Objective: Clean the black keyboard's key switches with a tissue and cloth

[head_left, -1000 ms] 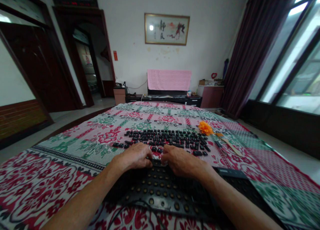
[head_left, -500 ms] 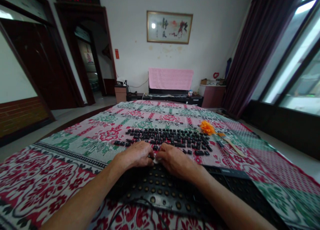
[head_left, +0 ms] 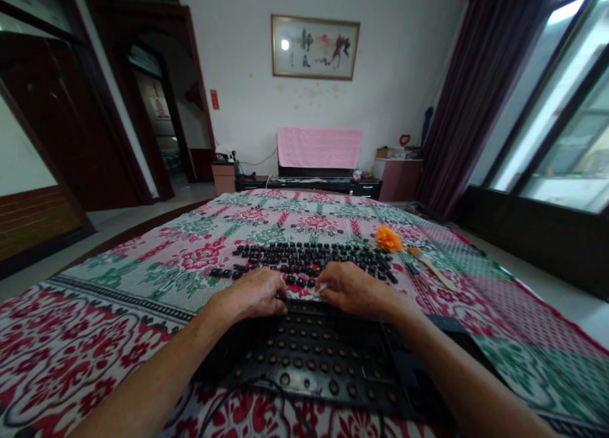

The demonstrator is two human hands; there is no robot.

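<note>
Left hand (head_left: 261, 292): fingers curled down at the far edge of the keyboard (head_left: 316, 378). Can't tell if it grips a part or just presses; fingertips are hidden behind the knuckles. Reads like a brace, so the board doesn't slide on the soft tablecloth (head_left: 137, 368).

Right hand (head_left: 351, 289): thumb and fingers closed in a pinch on a small white item (head_left: 321, 289), tip pointing toward the left hand. Too small to say whether it's a swab, tissue or similar. The pinch sits close to the tip, probably for fine control. It's just above the far edge of the board, well off the palm.

Keyboard lies below and nearer the body than both hands, bare round key mounts facing up, so they're easy to get at. The cable (head_left: 264, 382) loops out on the body side of the left hand, out of the way of the fingers.

Loose keycaps (head_left: 304, 255) lie just beyond both hands in rough rows, likely to preserve their order. The nearest ones are right past the fingertips.

Beyond and to the right of the right hand: orange flower-like puff (head_left: 389, 239), and beside it a brush (head_left: 435, 272) with a pale handle angled back toward the body, handy for a right-side grab.
</note>
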